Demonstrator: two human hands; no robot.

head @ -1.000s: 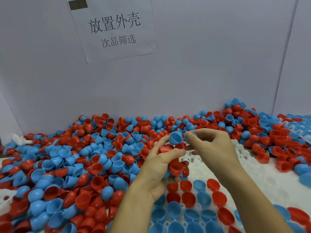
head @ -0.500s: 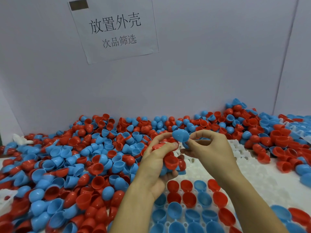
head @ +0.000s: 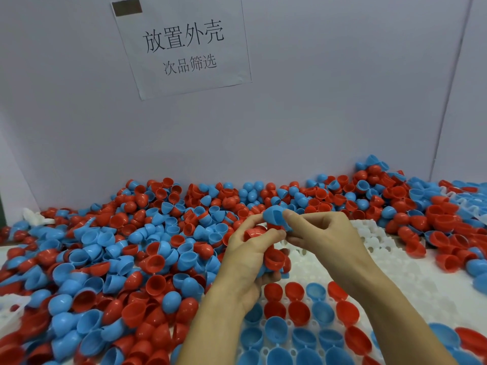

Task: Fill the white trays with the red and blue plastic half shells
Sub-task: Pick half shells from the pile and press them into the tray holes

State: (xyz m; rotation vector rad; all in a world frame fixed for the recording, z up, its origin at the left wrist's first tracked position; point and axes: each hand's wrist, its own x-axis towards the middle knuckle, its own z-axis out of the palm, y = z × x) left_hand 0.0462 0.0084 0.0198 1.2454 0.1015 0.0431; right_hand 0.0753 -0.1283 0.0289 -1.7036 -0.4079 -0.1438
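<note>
My left hand [head: 250,259] grips a clutch of red and blue half shells [head: 275,259] above the white tray [head: 390,275]. Thumb and fingers of my right hand [head: 321,233] pinch one blue half shell [head: 274,216], which touches my left fingertips. The tray's near rows hold red and blue shells [head: 297,312] with their open side up. Its far sockets are bare white.
A deep heap of loose red and blue half shells [head: 131,259] covers the table on the left and along the grey back wall, with more at the right [head: 421,206]. A paper sign [head: 184,46] hangs on the wall. Another white tray [head: 10,309] shows at the left edge.
My right hand has drawn the blue half shell slightly up and left, against my left fingertips. Both hands have stayed above the tray's far left part.
</note>
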